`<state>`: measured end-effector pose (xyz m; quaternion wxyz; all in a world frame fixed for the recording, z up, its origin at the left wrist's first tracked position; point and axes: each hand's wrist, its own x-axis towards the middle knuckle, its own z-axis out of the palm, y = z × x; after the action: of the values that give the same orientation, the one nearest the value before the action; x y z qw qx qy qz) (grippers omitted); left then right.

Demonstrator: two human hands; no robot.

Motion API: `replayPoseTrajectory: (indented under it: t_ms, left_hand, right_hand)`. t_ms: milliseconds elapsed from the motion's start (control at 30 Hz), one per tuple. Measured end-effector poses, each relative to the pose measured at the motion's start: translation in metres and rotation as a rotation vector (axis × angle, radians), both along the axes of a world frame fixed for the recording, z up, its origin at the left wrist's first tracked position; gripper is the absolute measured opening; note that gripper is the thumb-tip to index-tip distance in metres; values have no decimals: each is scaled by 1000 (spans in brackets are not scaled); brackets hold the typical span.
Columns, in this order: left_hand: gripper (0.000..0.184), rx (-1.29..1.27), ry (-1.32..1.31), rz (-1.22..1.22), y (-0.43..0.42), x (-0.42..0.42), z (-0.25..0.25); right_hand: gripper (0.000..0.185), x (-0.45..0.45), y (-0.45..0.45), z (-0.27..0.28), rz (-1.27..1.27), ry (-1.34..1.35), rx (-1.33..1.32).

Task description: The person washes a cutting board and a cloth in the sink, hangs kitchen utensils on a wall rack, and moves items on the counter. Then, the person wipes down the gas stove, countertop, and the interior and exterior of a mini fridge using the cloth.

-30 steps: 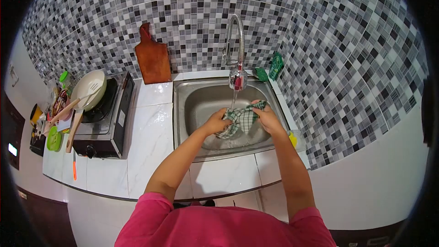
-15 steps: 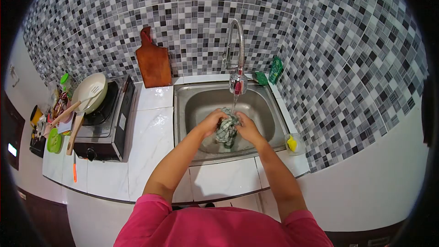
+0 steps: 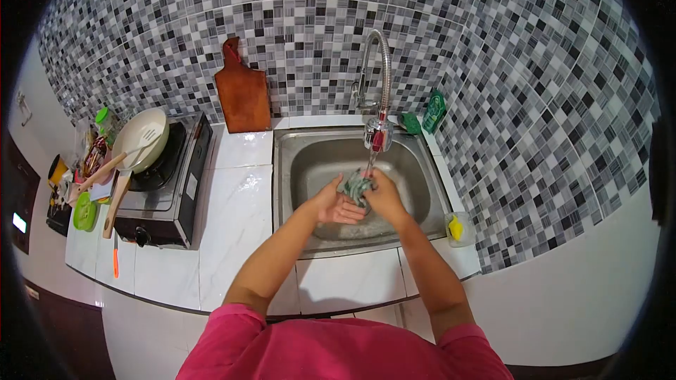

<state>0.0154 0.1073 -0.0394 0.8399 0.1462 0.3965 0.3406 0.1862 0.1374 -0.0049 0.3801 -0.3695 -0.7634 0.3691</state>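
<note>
Over the sink [image 3: 296,239], a wet green-and-white checked cloth [image 3: 357,184] is bunched up under water running from the faucet [image 3: 379,134]. My right hand [image 3: 384,197] grips the cloth from the right, its fingers curled round it. My left hand [image 3: 338,205] is beside the cloth's left side, palm turned up and fingers stretched out. Whether the left thumb touches the cloth I cannot tell.
A green sponge [image 3: 409,123] and green bottle [image 3: 434,111] stand behind the sink; a container with something yellow [image 3: 456,228] is at its right. Leftward are a cutting board [image 3: 243,98], a stove [image 3: 158,204], a frying pan [image 3: 144,134] and an orange-handled knife [image 3: 115,262].
The cloth has gone from hanging spread between both hands to a smaller bunch in my right hand. My left hand has let go and turned palm up. The view has shifted slightly.
</note>
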Motion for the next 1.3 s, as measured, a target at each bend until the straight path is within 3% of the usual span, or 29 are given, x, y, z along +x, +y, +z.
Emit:
replayPoseTrajectory:
  t_ms: [67,100,200,233,333,367,433,500,633,733,933,967,1033,1067,1133,1167,1200,1300]
  left_hand:
    - [76,58,-282,80,4,11,-7]
    - [67,-23,-347,237,9,15,-12]
    - [53,-13,-381,379,21,24,-34]
    - [38,39,-570,242,36,20,-68]
    - [30,183,-559,252,28,29,-67]
    - [25,148,-500,422,20,39,-56]
    - [24,-7,-502,482,19,43,-73]
    - [23,-128,-408,558,15,48,-85]
    - [25,-79,-510,529,-1,38,-58]
    - [28,-87,-479,457,-23,20,2]
    - [34,-8,-531,528,-34,-11,16]
    - [32,-18,-517,561,-36,-11,24]
    - [31,52,-557,508,-36,-19,29]
    - [30,85,-578,479,-37,-21,31]
    - [30,123,-570,457,-36,-23,34]
    - [29,130,-571,451,-32,-25,27]
    - [29,136,-573,444,-29,-26,23]
    - [29,125,-623,412,-31,-24,14]
  right_hand:
    - [30,-1,-4,-7,86,20,-31]
    - [32,0,-7,-10,128,-2,-78]
    - [33,5,-8,-13,250,-22,-155]
    - [33,8,-9,-4,289,-38,-159]
    - [32,15,10,2,465,-9,-327]
    - [33,18,21,10,530,13,-443]
    - [35,18,51,27,529,17,-597]
    - [39,11,95,59,319,-454,-400]
    - [19,-19,200,24,40,21,26]
    - [24,-35,259,3,49,-112,337]
    - [27,-49,253,32,127,58,173]
    - [27,-48,238,38,148,58,30]
    - [27,-55,265,-47,161,130,445]
    - [30,-50,231,-53,470,309,-1]
    - [42,-60,116,-34,370,98,-645]
    - [45,-62,75,-21,476,217,-865]
    - [48,-63,52,-17,581,340,-1083]
    - [39,-63,28,-30,454,482,-1303]
